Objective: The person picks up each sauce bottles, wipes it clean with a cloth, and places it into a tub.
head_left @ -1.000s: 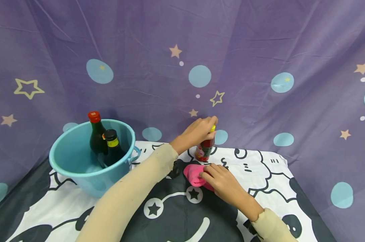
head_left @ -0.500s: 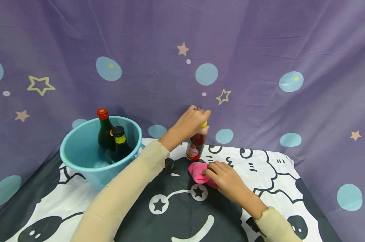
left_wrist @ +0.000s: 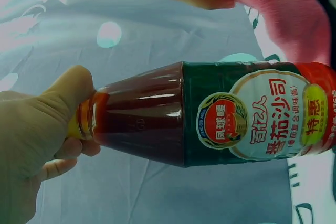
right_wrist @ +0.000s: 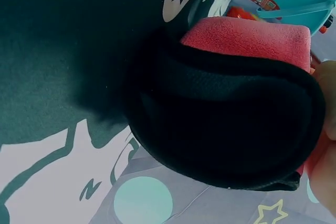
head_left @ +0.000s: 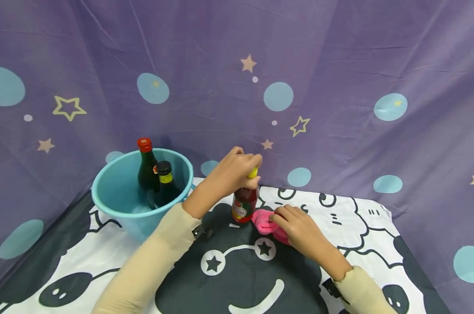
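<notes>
My left hand point(head_left: 237, 171) grips a ketchup bottle point(head_left: 244, 204) by its yellow-capped neck, thumb and fingers curled round it. The bottle stands nearly upright, red sauce inside, with a green and white label point(left_wrist: 257, 116) facing the left wrist camera. Just right of its base is a folded pink cloth point(head_left: 265, 221), pinched by my right hand point(head_left: 301, 233) between thumb and fingers. In the right wrist view the pink cloth point(right_wrist: 252, 40) is partly hidden behind a dark, black-edged shape point(right_wrist: 226, 119). Only part of the right hand point(right_wrist: 325, 129) shows there.
A light blue bucket point(head_left: 115, 209) stands to the left, holding a red-capped dark bottle point(head_left: 147, 168) and a black-capped one point(head_left: 166, 189). Beneath everything lies a black-and-white cartoon cloth point(head_left: 237, 279). A purple patterned curtain point(head_left: 205, 104) hangs behind.
The ketchup bottle has moved left and nearer to me with my left hand, from behind the pink cloth to beside it. My right hand keeps its pinch on the cloth. The head view has turned slightly left.
</notes>
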Demonstrator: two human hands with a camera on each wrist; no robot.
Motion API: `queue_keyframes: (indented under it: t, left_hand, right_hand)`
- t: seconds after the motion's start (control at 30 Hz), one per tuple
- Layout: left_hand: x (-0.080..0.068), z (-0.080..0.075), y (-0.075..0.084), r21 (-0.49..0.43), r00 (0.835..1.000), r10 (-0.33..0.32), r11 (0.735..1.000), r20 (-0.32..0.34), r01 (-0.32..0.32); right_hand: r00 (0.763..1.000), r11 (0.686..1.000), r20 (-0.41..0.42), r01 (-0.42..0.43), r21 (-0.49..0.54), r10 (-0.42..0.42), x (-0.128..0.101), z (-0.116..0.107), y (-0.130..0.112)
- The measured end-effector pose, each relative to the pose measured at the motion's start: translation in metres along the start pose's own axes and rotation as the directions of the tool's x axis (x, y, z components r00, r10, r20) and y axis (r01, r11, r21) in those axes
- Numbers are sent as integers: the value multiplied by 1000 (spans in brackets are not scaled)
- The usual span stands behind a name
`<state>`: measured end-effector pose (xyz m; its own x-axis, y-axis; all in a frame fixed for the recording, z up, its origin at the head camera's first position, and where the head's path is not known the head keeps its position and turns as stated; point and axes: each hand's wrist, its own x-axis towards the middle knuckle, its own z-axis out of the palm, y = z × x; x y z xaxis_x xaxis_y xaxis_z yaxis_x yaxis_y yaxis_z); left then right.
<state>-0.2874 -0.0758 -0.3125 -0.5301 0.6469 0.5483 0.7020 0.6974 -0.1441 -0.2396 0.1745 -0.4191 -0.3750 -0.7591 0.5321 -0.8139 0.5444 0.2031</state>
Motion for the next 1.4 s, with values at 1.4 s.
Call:
queue_keyframes:
  t: [1.4]
  left_hand:
    - [-43,-1,-3,-131,997,-26,991,-69,17]
  right_hand:
    - [999,1000,-38,12,16,-11,5,5,5]
